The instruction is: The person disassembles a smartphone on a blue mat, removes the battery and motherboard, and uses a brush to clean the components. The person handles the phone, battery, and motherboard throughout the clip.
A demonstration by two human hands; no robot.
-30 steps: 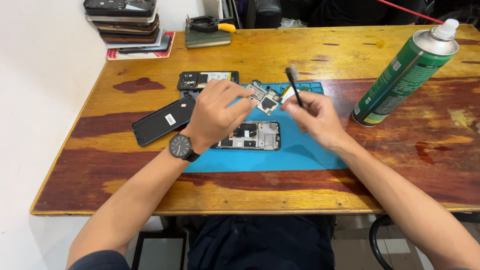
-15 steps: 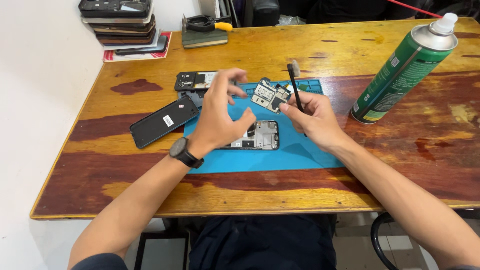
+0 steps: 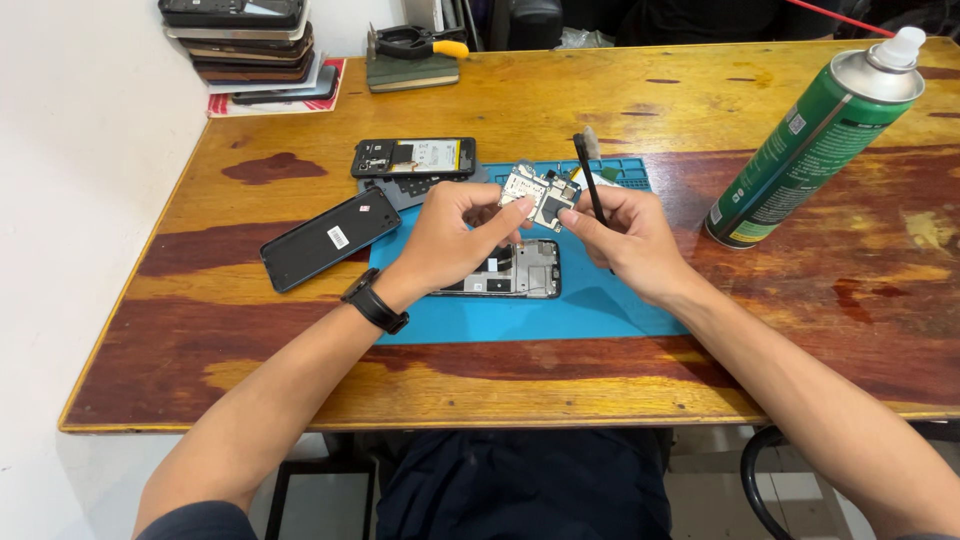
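Circuit board [image 3: 540,195], one piece, is pinched between the fingers of both the left hand [image 3: 455,240] and the right hand [image 3: 625,240], which also grips one black brush [image 3: 590,180], above one blue mat [image 3: 590,300] bearing one opened phone frame [image 3: 515,272] on the desk [image 3: 250,330], with one green spray can [image 3: 810,140] at right.
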